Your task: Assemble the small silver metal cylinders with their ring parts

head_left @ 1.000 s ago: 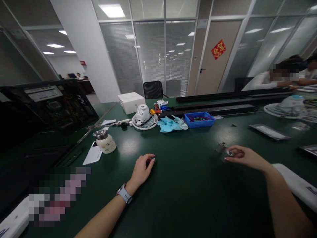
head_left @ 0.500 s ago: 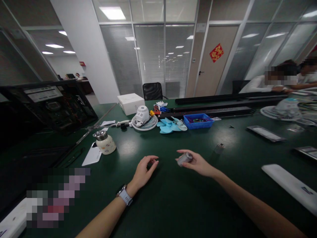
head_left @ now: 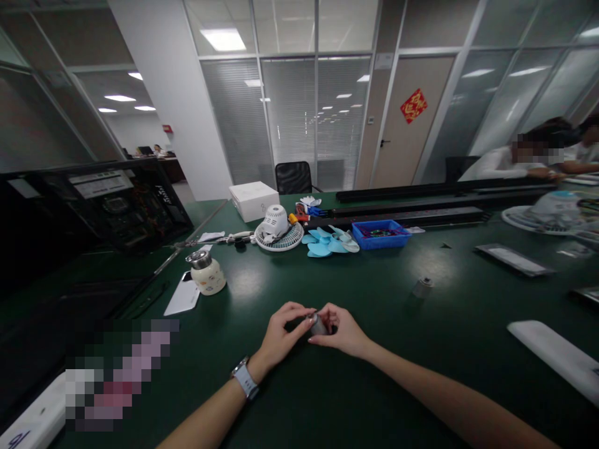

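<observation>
Over the near middle of the green table, my right hand [head_left: 344, 333] is closed on a small grey cylinder [head_left: 319, 325], its fingers and thumb around the right side. My left hand [head_left: 286, 330], with a watch on the wrist, meets it from the left; thumb and fingertips pinch at the cylinder's upper end. The fingers hide part of the cylinder. A similar small grey cylinder [head_left: 423, 287] with a narrower top stands on the table to the right, apart from both hands.
A cream flask [head_left: 208, 277] stands beside a white phone [head_left: 184, 296] at left. Behind are a white fan part [head_left: 275, 223], light-blue fan blades [head_left: 322, 242] and a blue tray [head_left: 381, 236]. A long white piece [head_left: 555, 355] lies at right. A person [head_left: 505, 159] sits at far right.
My right hand has brought the grey cylinder left and toward me. My left hand has moved slightly right and now touches it. The view has shifted a little.
</observation>
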`<control>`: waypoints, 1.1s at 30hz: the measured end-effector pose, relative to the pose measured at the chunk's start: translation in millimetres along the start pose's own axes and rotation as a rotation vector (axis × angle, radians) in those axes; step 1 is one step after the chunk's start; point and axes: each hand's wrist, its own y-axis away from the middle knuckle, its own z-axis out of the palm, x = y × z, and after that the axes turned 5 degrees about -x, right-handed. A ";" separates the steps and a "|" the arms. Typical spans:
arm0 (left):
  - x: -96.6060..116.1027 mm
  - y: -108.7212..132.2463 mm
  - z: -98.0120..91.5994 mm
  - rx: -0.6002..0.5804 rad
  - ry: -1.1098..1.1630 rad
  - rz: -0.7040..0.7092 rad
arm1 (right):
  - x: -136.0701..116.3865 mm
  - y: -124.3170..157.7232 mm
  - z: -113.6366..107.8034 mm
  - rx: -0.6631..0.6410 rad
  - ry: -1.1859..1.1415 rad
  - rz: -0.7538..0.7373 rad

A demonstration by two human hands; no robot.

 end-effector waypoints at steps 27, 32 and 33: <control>-19.2 -3.2 -3.0 -0.006 -0.492 -0.171 | 13.7 21.8 -43.2 0.019 -0.876 0.243; -19.7 -2.3 -2.4 0.011 -0.489 -0.177 | 15.8 21.3 -46.0 0.096 -0.602 0.166; -19.6 -2.1 -2.2 0.016 -0.489 -0.179 | 17.3 20.5 -47.9 0.107 -0.503 0.134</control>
